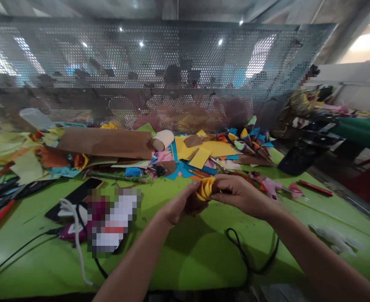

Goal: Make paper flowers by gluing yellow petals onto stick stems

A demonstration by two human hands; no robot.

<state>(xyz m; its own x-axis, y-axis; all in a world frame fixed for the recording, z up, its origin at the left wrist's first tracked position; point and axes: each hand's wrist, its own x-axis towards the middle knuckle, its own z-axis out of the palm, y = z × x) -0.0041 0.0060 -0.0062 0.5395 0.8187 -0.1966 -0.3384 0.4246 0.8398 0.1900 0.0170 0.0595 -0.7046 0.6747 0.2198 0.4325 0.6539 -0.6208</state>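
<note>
Both my hands meet over the middle of the green table, around a yellow paper flower (205, 188) with curled, layered petals. My left hand (183, 206) is closed about its left side and underside. From the right, my right hand (243, 193) has its fingers pinched at the flower's right edge; the fingertips are partly hidden. Just beyond my hands lie scissors (218, 164) and a yellow paper piece (200, 158). A pink glue gun (269, 186) rests to the right of my right hand.
Brown paper (106, 142), a cardboard roll (163, 140) and finished-looking paper flowers (247, 138) crowd the back. A phone (74, 199) and a purple power strip (73, 232) with cables lie left. A black cable (239, 247) loops near my right forearm. A red pen (316, 188) lies right.
</note>
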